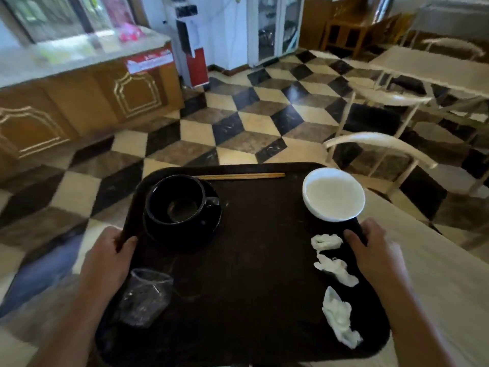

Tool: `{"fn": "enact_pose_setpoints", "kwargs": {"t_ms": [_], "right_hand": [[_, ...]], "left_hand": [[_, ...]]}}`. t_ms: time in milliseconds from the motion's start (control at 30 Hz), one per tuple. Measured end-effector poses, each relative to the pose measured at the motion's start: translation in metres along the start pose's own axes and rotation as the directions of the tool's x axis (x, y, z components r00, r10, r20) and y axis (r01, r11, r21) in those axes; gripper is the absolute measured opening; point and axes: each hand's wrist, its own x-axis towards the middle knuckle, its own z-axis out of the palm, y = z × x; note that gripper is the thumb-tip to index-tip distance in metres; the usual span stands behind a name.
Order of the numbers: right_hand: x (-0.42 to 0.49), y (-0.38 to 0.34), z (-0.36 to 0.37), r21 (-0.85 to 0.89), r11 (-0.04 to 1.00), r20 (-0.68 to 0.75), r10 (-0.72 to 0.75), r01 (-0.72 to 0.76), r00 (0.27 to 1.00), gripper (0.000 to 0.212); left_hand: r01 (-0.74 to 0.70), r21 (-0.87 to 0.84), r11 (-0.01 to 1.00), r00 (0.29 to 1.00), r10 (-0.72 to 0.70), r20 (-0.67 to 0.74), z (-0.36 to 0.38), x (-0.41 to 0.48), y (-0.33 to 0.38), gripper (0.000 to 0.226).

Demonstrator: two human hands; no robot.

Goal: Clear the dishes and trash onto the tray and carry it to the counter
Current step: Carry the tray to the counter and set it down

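A dark brown tray (251,260) is held in the air in front of me over the floor. My left hand (108,258) grips its left rim and my right hand (375,252) grips its right rim. On it stand a black cup (174,198) on a black saucer (209,229) at the far left and a white bowl (333,193) at the far right. Wooden chopsticks (240,176) lie along the far edge. A crushed clear plastic cup (144,298) lies near left. Three crumpled white napkins (337,271) lie along the right side.
A wooden counter (79,102) with a pale top runs along the far left. A light table (436,287) is beside me on the right. White chairs (378,147) and another table (428,67) stand at the right. Checkered floor (238,128) lies ahead.
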Motion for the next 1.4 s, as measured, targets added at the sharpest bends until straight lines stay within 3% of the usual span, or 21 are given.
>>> {"fn": "enact_pose_setpoints", "kwargs": {"t_ms": [100, 200, 333, 633, 800, 1133, 1400], "right_hand": [[0.011, -0.041, 0.033, 0.012, 0.996, 0.100, -0.090, 0.089, 0.991, 0.024], [0.020, -0.088, 0.066, 0.023, 0.983, 0.181, -0.184, 0.183, 0.966, 0.024], [0.028, -0.153, 0.112, -0.003, 0.958, 0.277, -0.273, 0.285, 0.921, 0.022], [0.017, -0.320, 0.233, 0.018, 0.891, 0.382, -0.425, 0.453, 0.821, 0.024], [0.009, -0.399, 0.293, 0.020, 0.865, 0.426, -0.461, 0.501, 0.778, 0.022], [0.023, -0.522, 0.398, -0.009, 0.813, 0.490, -0.504, 0.582, 0.711, 0.018], [0.069, -0.619, 0.493, 0.046, 0.801, 0.542, -0.522, 0.597, 0.659, 0.022]], "left_hand": [[0.084, 0.002, 0.996, 0.987, -0.083, -0.134, -0.034, -0.017, -0.034, 0.015], [0.202, -0.053, 0.978, 0.969, -0.207, -0.134, -0.064, -0.025, -0.066, 0.013], [0.315, -0.021, 0.949, 0.915, -0.309, -0.258, -0.096, -0.027, -0.106, 0.013], [0.482, -0.080, 0.872, 0.812, -0.479, -0.333, -0.172, 0.027, -0.220, 0.014], [0.545, -0.106, 0.832, 0.769, -0.547, -0.331, -0.211, 0.066, -0.278, 0.022], [0.644, -0.104, 0.758, 0.675, -0.626, -0.390, -0.256, 0.132, -0.346, 0.017], [0.689, -0.139, 0.711, 0.625, -0.681, -0.382, -0.272, 0.235, -0.392, 0.015]]}}
